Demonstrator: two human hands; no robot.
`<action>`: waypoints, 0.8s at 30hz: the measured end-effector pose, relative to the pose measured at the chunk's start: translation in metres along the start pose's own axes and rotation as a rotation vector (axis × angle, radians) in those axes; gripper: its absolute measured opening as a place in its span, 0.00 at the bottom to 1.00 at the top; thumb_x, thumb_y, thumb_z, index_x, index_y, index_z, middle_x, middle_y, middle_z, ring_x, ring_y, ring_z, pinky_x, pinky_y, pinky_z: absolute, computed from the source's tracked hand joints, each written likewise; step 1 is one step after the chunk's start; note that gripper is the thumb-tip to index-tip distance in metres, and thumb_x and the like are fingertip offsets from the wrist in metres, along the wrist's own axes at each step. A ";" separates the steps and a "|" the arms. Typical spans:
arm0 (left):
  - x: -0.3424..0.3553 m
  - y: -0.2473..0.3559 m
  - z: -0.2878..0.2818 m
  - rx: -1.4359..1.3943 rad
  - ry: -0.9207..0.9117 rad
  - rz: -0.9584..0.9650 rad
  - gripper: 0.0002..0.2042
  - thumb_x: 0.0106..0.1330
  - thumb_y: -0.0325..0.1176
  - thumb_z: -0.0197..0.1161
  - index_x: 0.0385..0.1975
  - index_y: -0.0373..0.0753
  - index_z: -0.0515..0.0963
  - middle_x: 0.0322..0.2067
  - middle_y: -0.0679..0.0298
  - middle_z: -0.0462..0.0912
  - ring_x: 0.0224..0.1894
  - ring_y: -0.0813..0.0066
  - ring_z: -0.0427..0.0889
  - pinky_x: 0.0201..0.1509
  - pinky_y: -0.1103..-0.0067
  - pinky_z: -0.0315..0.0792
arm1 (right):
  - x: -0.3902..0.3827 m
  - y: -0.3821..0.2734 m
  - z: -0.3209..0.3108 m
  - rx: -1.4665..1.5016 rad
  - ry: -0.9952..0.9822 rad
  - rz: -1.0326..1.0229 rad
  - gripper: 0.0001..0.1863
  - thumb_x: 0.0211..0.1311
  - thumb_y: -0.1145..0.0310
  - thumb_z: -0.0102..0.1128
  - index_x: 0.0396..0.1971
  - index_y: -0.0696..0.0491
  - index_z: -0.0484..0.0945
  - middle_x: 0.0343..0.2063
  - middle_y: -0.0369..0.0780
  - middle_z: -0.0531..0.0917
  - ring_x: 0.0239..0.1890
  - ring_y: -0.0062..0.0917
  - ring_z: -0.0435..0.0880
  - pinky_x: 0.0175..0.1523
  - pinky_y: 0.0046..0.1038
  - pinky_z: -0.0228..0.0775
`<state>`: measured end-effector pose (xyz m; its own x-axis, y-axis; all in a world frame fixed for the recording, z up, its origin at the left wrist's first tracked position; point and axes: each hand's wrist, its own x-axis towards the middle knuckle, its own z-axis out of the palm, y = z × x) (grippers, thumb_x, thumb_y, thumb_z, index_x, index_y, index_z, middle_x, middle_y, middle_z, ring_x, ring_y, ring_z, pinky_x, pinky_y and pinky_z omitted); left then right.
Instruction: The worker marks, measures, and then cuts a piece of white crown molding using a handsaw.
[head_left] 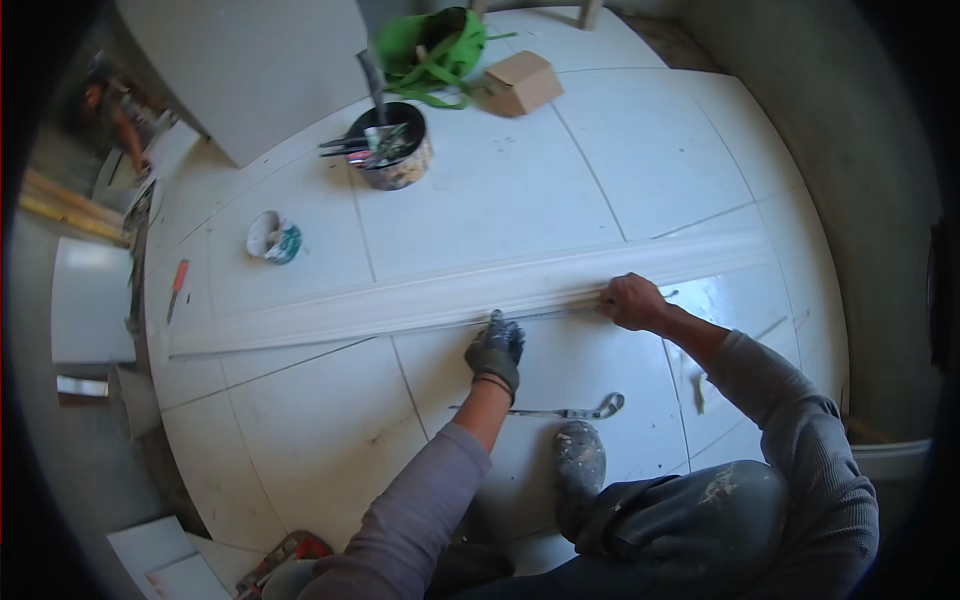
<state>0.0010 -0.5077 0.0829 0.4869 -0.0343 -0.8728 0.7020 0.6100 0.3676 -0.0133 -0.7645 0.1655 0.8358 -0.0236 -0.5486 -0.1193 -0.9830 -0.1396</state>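
A long white moulding strip point(400, 297) with a ridged profile lies across the tiled floor. My left hand point(496, 350), in a dark stained glove, reaches its near edge with one finger stretched onto it; the other fingers are bent and seem to hold nothing. Further right along that edge is my right hand point(632, 302), bare and closed. A small curved dark end point(671, 293) shows just behind it, but what the fingers hold is hidden. Between my left hand and my boot point(579, 465) lies a thin dark tool point(570, 412) with a hooked end.
A bucket of tools point(400, 170), a small tub point(285, 245), a green bag point(440, 50) and a cardboard box point(523, 84) stand beyond the moulding. An orange-handled tool point(179, 275) lies by its left end. A white panel point(250, 70) stands at the far left; a wall point(850, 130) bounds the right.
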 end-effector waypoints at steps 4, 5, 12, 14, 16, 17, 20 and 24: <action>-0.010 0.027 -0.027 -0.028 0.004 0.041 0.15 0.69 0.44 0.67 0.49 0.44 0.78 0.42 0.58 0.85 0.34 0.69 0.85 0.32 0.82 0.82 | 0.008 -0.035 -0.002 0.046 0.049 -0.068 0.10 0.62 0.60 0.64 0.35 0.50 0.86 0.38 0.44 0.87 0.44 0.41 0.86 0.52 0.43 0.77; -0.012 0.026 -0.027 -0.023 0.005 0.038 0.15 0.69 0.44 0.67 0.49 0.44 0.78 0.42 0.58 0.85 0.34 0.69 0.85 0.32 0.82 0.82 | 0.007 -0.035 0.000 0.050 0.046 -0.063 0.10 0.62 0.60 0.64 0.35 0.50 0.86 0.38 0.44 0.87 0.44 0.41 0.86 0.52 0.43 0.77; -0.019 0.026 -0.026 -0.025 0.083 0.115 0.16 0.67 0.40 0.68 0.49 0.41 0.77 0.36 0.61 0.83 0.32 0.70 0.84 0.32 0.81 0.83 | 0.006 -0.036 0.000 -0.094 0.089 -0.176 0.08 0.62 0.61 0.66 0.33 0.50 0.85 0.40 0.45 0.83 0.45 0.40 0.85 0.52 0.50 0.72; -0.020 0.026 -0.024 -0.057 0.071 0.132 0.16 0.67 0.38 0.69 0.49 0.40 0.77 0.36 0.62 0.83 0.33 0.69 0.84 0.31 0.80 0.83 | 0.006 -0.036 -0.001 -0.117 0.092 -0.196 0.09 0.61 0.61 0.66 0.32 0.51 0.85 0.39 0.45 0.82 0.44 0.40 0.85 0.51 0.49 0.71; -0.025 0.027 -0.019 -0.064 0.115 0.095 0.16 0.66 0.34 0.70 0.50 0.38 0.76 0.36 0.62 0.83 0.33 0.68 0.85 0.32 0.79 0.83 | 0.005 -0.036 0.001 -0.141 0.107 -0.216 0.10 0.60 0.60 0.67 0.29 0.51 0.84 0.37 0.46 0.82 0.44 0.39 0.84 0.50 0.46 0.70; -0.023 0.028 -0.020 -0.064 0.117 0.095 0.16 0.66 0.34 0.70 0.50 0.38 0.76 0.36 0.62 0.83 0.33 0.68 0.85 0.32 0.79 0.83 | 0.005 -0.037 0.002 -0.141 0.106 -0.217 0.10 0.60 0.60 0.67 0.29 0.51 0.84 0.37 0.46 0.82 0.44 0.39 0.84 0.50 0.46 0.70; -0.019 0.028 -0.021 -0.040 0.144 0.087 0.17 0.66 0.32 0.69 0.52 0.38 0.75 0.37 0.61 0.82 0.33 0.67 0.85 0.32 0.79 0.84 | 0.002 -0.040 0.008 -0.157 0.218 -0.238 0.06 0.56 0.65 0.67 0.27 0.52 0.84 0.35 0.45 0.81 0.45 0.39 0.81 0.52 0.44 0.68; -0.014 0.024 -0.016 -0.125 0.162 0.170 0.10 0.64 0.30 0.71 0.39 0.35 0.77 0.33 0.58 0.82 0.27 0.66 0.83 0.29 0.76 0.83 | -0.003 -0.046 0.017 -0.113 0.383 -0.230 0.05 0.51 0.73 0.63 0.29 0.53 0.83 0.34 0.45 0.79 0.44 0.39 0.78 0.52 0.42 0.66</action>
<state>0.0028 -0.4801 0.0989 0.4957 0.1983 -0.8455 0.5425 0.6896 0.4798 -0.0194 -0.7162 0.1591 0.9741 0.1526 -0.1669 0.1336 -0.9838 -0.1194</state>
